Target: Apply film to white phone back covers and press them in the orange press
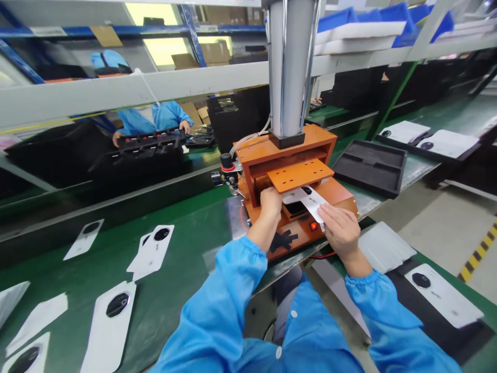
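Note:
In front of me stands an orange press (285,228) with a thick grey cylinder on top. My right hand (341,228) grips the lower end of a white phone back cover (313,203), its thumb and fingers closed on the edge. The cover's upper end, with a dark camera circle, lies just below the press's raised orange plate (301,173). My left hand (271,202) reaches in at the left of that plate with curled fingers; its fingertips are hidden. Beside it, another white piece (292,196) shows partly under the plate.
Several white phone covers (108,326) lie on the green bench at left. At right are a stack of white sheets (386,246), a single cover (444,295) and a black tray (370,166). A co-worker in blue (155,118) handles a black tray behind the bench.

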A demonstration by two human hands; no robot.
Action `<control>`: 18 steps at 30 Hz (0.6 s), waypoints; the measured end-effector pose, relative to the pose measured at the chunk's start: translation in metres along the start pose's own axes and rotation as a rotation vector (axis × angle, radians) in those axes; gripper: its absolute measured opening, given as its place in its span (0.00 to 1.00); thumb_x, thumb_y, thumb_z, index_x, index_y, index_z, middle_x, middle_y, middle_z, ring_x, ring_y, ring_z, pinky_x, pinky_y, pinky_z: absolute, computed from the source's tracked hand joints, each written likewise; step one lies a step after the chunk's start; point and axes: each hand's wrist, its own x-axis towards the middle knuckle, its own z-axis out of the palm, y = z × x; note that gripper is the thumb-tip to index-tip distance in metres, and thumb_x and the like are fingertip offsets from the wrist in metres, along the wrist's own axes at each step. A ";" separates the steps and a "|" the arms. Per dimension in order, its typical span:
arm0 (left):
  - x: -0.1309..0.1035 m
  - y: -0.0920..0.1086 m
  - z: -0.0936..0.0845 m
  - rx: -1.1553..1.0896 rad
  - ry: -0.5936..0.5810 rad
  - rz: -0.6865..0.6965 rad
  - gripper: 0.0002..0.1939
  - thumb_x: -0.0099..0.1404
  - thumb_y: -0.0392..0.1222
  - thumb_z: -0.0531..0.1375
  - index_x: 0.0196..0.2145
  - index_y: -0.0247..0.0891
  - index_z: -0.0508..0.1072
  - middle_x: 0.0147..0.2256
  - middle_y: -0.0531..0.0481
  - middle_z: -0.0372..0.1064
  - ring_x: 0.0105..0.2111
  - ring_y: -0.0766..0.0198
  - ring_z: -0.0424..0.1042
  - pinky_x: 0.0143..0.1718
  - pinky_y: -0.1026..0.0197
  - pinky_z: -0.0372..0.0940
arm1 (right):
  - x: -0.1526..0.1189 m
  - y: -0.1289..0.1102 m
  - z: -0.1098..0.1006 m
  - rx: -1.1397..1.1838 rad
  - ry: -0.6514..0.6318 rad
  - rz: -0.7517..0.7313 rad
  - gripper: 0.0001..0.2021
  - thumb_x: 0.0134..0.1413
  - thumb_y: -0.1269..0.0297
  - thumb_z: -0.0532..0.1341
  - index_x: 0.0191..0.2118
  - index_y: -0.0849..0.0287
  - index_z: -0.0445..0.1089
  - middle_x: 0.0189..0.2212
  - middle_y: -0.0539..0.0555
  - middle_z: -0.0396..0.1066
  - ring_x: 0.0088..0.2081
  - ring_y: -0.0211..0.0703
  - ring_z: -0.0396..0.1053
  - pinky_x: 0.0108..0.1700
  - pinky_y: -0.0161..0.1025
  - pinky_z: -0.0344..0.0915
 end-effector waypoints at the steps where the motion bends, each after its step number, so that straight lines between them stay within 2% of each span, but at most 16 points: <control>1: -0.013 -0.002 -0.008 0.032 -0.014 -0.021 0.14 0.59 0.47 0.65 0.32 0.31 0.76 0.27 0.48 0.73 0.28 0.64 0.70 0.28 0.65 0.62 | 0.003 0.002 0.005 0.012 -0.006 -0.004 0.20 0.63 0.76 0.58 0.58 0.52 0.72 0.53 0.55 0.76 0.55 0.47 0.75 0.54 0.46 0.69; 5: -0.091 -0.020 -0.053 0.197 -0.141 -0.072 0.19 0.58 0.54 0.67 0.27 0.32 0.76 0.24 0.49 0.71 0.25 0.65 0.67 0.24 0.67 0.57 | 0.024 0.003 0.020 0.069 -0.125 -0.028 0.17 0.66 0.73 0.56 0.55 0.54 0.74 0.53 0.55 0.76 0.56 0.46 0.74 0.56 0.46 0.68; 8: -0.151 -0.043 -0.092 0.402 -0.300 -0.109 0.24 0.66 0.60 0.60 0.33 0.33 0.77 0.29 0.47 0.75 0.28 0.62 0.69 0.27 0.65 0.60 | 0.043 0.002 0.032 0.127 -0.281 -0.075 0.17 0.68 0.73 0.55 0.56 0.54 0.74 0.55 0.56 0.75 0.57 0.46 0.72 0.55 0.47 0.67; 10: -0.179 -0.058 -0.110 0.493 -0.368 -0.141 0.25 0.69 0.61 0.56 0.33 0.34 0.77 0.29 0.46 0.75 0.28 0.61 0.70 0.28 0.64 0.61 | 0.053 0.003 0.040 0.140 -0.357 -0.113 0.17 0.68 0.73 0.54 0.55 0.56 0.75 0.54 0.56 0.76 0.56 0.47 0.73 0.53 0.46 0.67; 13: -0.202 -0.077 -0.125 0.536 -0.384 -0.170 0.26 0.71 0.60 0.54 0.33 0.34 0.77 0.29 0.46 0.75 0.28 0.60 0.70 0.29 0.63 0.61 | 0.061 0.004 0.050 0.135 -0.415 -0.135 0.16 0.67 0.74 0.55 0.53 0.59 0.76 0.51 0.57 0.78 0.52 0.48 0.76 0.51 0.45 0.69; 18: -0.207 -0.090 -0.132 0.542 -0.340 -0.122 0.25 0.70 0.61 0.55 0.31 0.37 0.77 0.29 0.46 0.75 0.29 0.59 0.70 0.31 0.61 0.64 | 0.065 0.011 0.052 0.233 -0.504 -0.113 0.17 0.64 0.74 0.57 0.53 0.55 0.77 0.51 0.52 0.78 0.51 0.48 0.76 0.53 0.44 0.71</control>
